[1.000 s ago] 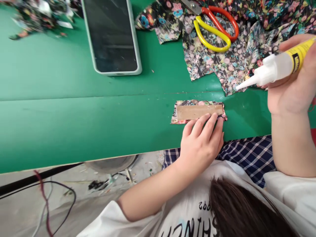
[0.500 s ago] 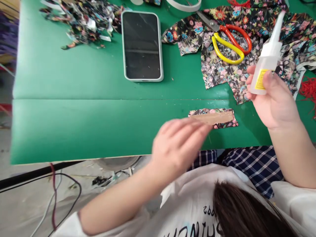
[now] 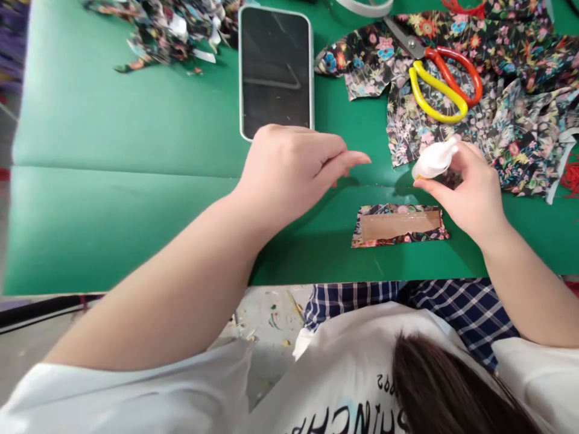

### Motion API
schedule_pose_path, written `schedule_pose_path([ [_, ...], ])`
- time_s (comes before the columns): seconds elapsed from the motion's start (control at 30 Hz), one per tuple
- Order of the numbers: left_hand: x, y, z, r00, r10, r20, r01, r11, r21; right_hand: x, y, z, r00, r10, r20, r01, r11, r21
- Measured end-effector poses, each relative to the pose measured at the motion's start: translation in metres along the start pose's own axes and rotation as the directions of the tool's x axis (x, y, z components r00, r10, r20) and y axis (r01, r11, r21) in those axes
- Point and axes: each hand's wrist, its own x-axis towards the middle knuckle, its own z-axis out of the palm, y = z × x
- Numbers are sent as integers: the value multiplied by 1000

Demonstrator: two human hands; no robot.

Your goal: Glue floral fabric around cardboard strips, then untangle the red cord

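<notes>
And the right hand (image 3: 474,196) has the bottle (image 3: 435,160) pinched between thumb and fingers! Just left of that hand, flat on the desk (image 3: 113,120), lies the card (image 3: 400,225) on its floral scrap (image 3: 432,235). Left hand (image 3: 294,172) over the desk, fingers bent, palm hidden: cannot tell whether it grips anything. Phone (image 3: 277,72) just beyond it, scissors (image 3: 432,55) on the cloth (image 3: 407,132) beyond the right!

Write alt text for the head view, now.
Right hand holds a bottle over a green table, near a brown strip on a floral scrap. Left hand partly hides the phone; scissors lie on floral cloth.
</notes>
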Motion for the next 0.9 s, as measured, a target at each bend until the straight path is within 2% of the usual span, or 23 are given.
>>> schedule_pose_path([
  [0.17,-2,-4,-2,973,195,124,-182,977,-108,1,3,-8,998,-62,-13,60,989,-133],
  [0.27,-3,-1,1,964,226,142,-204,966,-157,2,2,-11,999,-41,-4,40,989,-140],
  [0.43,-4,0,3,960,217,175,-175,958,-227,-3,3,-22,998,52,47,-59,986,154],
  [0.5,-3,-2,-1,965,203,166,-164,961,-224,-4,1,-30,995,72,70,-84,977,196],
  [0.57,-4,-3,-7,964,206,169,-175,967,-184,-4,-4,-38,997,78,13,-79,978,191],
  [0.63,-10,2,-14,947,271,173,-246,957,-151,-5,-13,-43,989,64,-130,-37,979,200],
  [0.67,-16,8,-17,932,325,163,-303,942,-143,-6,-18,-44,977,62,-205,-17,976,217],
  [0.7,-24,15,-19,897,420,139,-402,905,-140,-6,-24,-44,966,85,-246,-26,972,234],
  [0.73,-32,23,-19,862,496,102,-484,866,-123,-8,-30,-43,962,121,-245,-52,961,271],
  [0.83,-61,47,-11,858,513,-23,-509,856,85,-13,-47,-36,970,96,-223,-13,938,346],
  [0.9,-75,56,-1,887,456,-76,-442,885,148,-16,-57,-30,987,49,-150,-10,967,256],
])
